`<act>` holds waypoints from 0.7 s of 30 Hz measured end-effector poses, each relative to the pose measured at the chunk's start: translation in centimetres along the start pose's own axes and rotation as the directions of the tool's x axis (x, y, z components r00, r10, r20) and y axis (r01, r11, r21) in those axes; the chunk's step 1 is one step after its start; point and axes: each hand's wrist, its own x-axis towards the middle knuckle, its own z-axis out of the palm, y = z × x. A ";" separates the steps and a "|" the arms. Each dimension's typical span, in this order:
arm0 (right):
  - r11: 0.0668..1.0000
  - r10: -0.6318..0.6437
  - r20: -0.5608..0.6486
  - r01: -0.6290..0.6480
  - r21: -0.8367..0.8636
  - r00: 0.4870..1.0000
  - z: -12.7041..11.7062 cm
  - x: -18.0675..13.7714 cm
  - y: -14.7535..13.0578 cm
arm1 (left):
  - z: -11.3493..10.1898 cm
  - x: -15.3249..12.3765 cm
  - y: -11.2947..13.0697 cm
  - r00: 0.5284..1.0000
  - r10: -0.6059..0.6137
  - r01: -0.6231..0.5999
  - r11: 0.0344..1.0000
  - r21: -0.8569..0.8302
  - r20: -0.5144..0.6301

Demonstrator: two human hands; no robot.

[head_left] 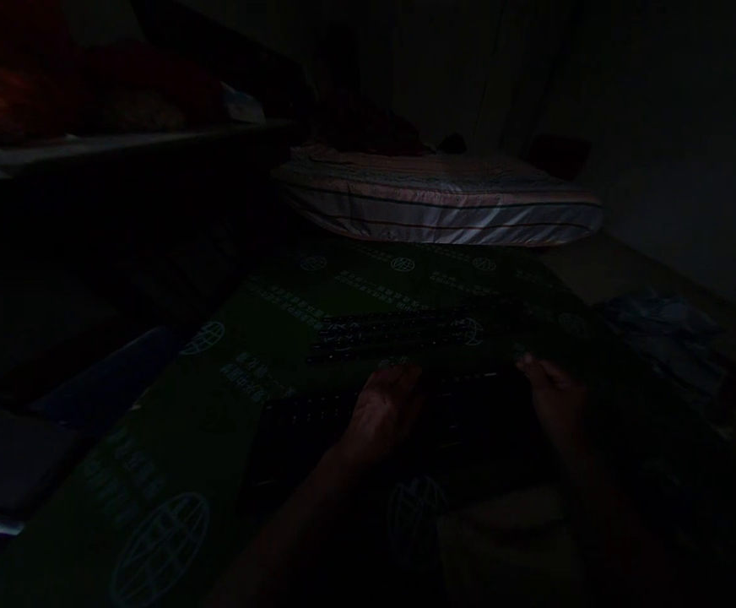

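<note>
The scene is very dark, so many edges are lost. At the upper left of the frame, a reddish-orange heap [1, 93] lies on a shelf [121, 145] with a pale front edge. Below it, left of centre, a dark blue flat thing [108, 376] slants beside the worktop [216, 456]. This worktop is green, printed with pale globes and lettering, and spreads from the lower left up through the middle.

A dark panel [305, 443] with rows of small holes or slots lies across the lower middle of the frame. The left hand [386, 405] rests over its far edge near the centre, fingers bent downward; whether they grip it I cannot tell. Just above, in the middle of the frame, several dark perforated strips [393, 333] lie side by side, roughly parallel to the panel's far edge. Beyond them, at upper centre, sits a mattress [457, 203] in a striped cover.

At the bottom, right of centre, a dull tan thing [507, 540] shows faintly. The right hand [554, 388], apart from the left, is at the panel's far right corner, thumb and fingers drawn close; its hold is too dark to tell. At the right, a crumpled bluish bundle [659, 325] lies beside the worktop.
</note>
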 end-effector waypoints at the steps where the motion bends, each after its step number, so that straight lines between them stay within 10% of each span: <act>1: 1.000 -0.005 -0.003 0.005 0.008 1.000 0.0 0.0 0.0 | -0.1 0.1 -0.2 0.997 -0.029 0.029 1.000 -0.013 -0.073; 10: 0.999 -0.009 -0.024 0.010 0.032 1.000 0.1 0.2 0.5 | 0.1 0.1 -0.1 0.979 -0.052 0.050 0.999 -0.017 -0.196; 21: 0.999 0.023 -0.042 -0.021 0.043 0.999 0.2 0.2 0.2 | -0.5 0.3 3.1 0.965 0.142 -0.149 0.989 0.014 0.221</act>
